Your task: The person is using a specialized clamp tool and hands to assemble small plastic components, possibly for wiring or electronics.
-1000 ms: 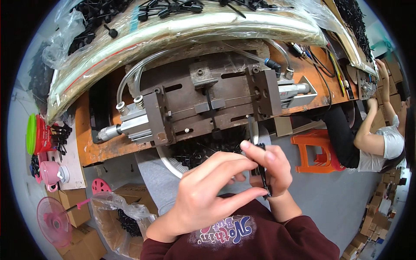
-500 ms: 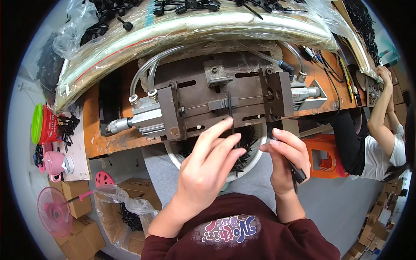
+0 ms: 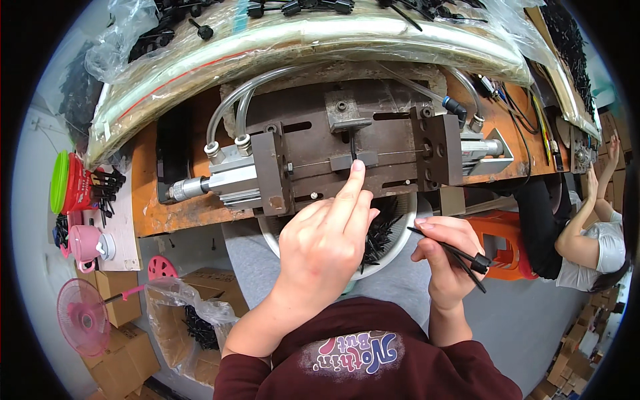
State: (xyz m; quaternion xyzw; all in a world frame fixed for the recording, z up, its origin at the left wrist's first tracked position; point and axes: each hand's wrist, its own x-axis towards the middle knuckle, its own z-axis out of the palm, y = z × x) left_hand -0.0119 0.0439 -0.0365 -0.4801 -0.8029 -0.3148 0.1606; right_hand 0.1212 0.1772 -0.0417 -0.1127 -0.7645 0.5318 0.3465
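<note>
In the middle of a dark metal fixture (image 3: pixel 313 141), a thin black plastic piece (image 3: pixel 353 143) lies across a small grey block (image 3: pixel 341 163). My left hand (image 3: pixel 323 243) reaches up to it with the index finger stretched out, its tip against the near end of the piece. The other left fingers are slightly bent and grip nothing I can see. To the right, my right hand (image 3: pixel 448 257) pinches thin black plastic sticks (image 3: pixel 460 255), one with a thick round head. Their tips point toward the fixture.
Below the fixture, a white tub (image 3: pixel 405 239) holds many black pieces. Air cylinders (image 3: pixel 230 184) with clear hoses (image 3: pixel 217 117) flank the fixture. A plastic-wrapped ledge (image 3: pixel 300 50) with black parts runs behind. At right, another person (image 3: pixel 587 243) works near an orange stool (image 3: pixel 497 230).
My left index finger has moved forward onto the black piece, which now sits further back across the block. The sticks in my right hand have swung to point up toward the left.
</note>
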